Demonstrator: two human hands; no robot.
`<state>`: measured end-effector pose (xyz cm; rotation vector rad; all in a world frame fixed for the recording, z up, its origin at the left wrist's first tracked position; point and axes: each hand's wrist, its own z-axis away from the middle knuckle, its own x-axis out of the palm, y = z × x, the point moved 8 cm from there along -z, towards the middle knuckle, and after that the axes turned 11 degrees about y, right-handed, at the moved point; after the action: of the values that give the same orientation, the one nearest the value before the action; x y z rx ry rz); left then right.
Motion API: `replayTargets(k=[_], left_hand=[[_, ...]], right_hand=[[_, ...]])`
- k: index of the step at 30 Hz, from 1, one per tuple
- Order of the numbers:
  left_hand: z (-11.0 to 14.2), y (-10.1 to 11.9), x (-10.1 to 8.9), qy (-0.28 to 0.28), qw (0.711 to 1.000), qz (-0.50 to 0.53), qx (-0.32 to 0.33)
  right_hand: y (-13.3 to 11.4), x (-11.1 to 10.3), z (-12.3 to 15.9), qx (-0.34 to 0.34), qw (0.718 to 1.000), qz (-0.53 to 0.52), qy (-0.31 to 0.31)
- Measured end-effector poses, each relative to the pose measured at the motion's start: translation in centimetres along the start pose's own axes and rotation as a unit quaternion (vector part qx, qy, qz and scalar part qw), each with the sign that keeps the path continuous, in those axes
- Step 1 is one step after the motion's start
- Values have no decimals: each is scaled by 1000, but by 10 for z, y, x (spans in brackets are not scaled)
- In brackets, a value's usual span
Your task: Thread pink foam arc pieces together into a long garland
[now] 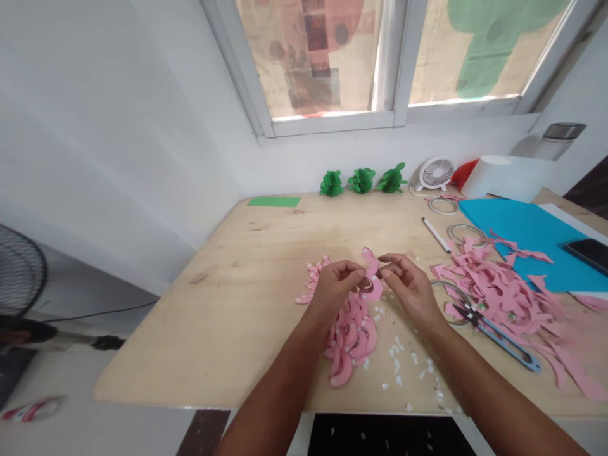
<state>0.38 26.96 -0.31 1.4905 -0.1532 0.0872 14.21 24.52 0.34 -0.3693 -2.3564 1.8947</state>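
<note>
My left hand (339,285) pinches a wavy pink paper strip (373,278) with small white tabs on it, held up over the table. Close by the strip's right edge is my right hand (406,285), thumb and fingers curled together; what sits between the tips is too small to make out. Below my left hand lies a pile of curved pink paper pieces (351,342), several with white tabs at their ends. Further such pieces (313,278) show behind my left wrist, partly hidden. Small white bits (396,361) are scattered on the wood under my right hand.
Right of my hands are pink paper scraps (498,285), a blue-handled craft knife (508,345), tape rolls (468,234), a white pen (436,235), blue sheets (503,218) and a phone (589,253). Green paper ornaments (361,180) and a small fan (436,173) stand along the wall.
</note>
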Motion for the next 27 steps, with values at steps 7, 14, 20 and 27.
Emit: replayTargets(k=[7,14,20,27], left_hand=[[-2,-1,-2,9,998,54,9],[-4,-9,0,-7,997,78,-28],[1,-6,6,-53,998,12,-12],[8,0,12,-136,991,-4,-2]], right_hand=[[4,12,3,24,997,40,-62],[8,11,2,74,996,-25,-50],[7,0,-2,81,995,-52,14],[10,-2,-5,87,989,-116,29]])
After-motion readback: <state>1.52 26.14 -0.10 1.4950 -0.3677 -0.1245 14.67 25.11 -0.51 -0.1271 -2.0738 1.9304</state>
